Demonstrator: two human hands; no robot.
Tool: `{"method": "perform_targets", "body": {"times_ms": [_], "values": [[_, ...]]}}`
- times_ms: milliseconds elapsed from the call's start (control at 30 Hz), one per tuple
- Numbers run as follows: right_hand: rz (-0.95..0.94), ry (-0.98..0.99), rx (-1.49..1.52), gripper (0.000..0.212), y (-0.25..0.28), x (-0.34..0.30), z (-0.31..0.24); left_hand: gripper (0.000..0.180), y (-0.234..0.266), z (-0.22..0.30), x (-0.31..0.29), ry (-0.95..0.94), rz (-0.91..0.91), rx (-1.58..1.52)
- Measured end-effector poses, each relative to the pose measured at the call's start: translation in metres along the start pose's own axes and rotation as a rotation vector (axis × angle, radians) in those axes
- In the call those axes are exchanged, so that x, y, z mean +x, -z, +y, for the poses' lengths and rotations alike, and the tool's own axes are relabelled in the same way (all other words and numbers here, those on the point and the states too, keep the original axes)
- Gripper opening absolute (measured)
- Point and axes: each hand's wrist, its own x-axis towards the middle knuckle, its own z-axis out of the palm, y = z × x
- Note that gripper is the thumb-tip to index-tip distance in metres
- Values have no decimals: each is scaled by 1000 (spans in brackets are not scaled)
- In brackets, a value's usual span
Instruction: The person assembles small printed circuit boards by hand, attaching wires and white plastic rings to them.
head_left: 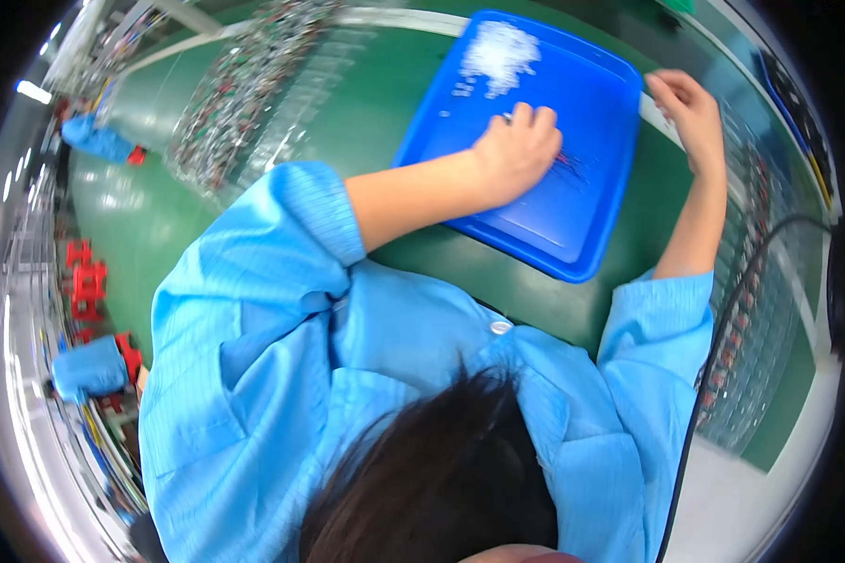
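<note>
A blue tray (587, 220) lies at an angle on the green tabletop in front of me. Over its middle is my left hand (519, 155), fingers curled down and closed; whatever they grip is hidden. Thin dark and reddish wire-like pieces (565, 165) lie in the tray just right of those fingers. A heap of small white pieces (500, 56) fills the tray's far left corner, with a few strays beside it. My right hand (693, 117) is raised just beyond the tray's right rim, fingers bent together, and anything between them is too small to make out.
Clear plastic trays of small parts (239, 94) stretch along the left of the green table (404, 249). More clear trays (746, 347) stand at the right, where a black cable (732, 291) runs past my right arm. Red stools (86, 281) stand farther left.
</note>
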Motion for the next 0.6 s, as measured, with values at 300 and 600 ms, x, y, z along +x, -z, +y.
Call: {"method": "perform_targets", "body": {"times_ms": [300,600], "values": [[312,-133,248,17,-27,9,113,15,1,5,-15,-4,76,54],[300,-120,202,16,-25,-1,112,24,19,-77,4,-94,-231,-496]]}}
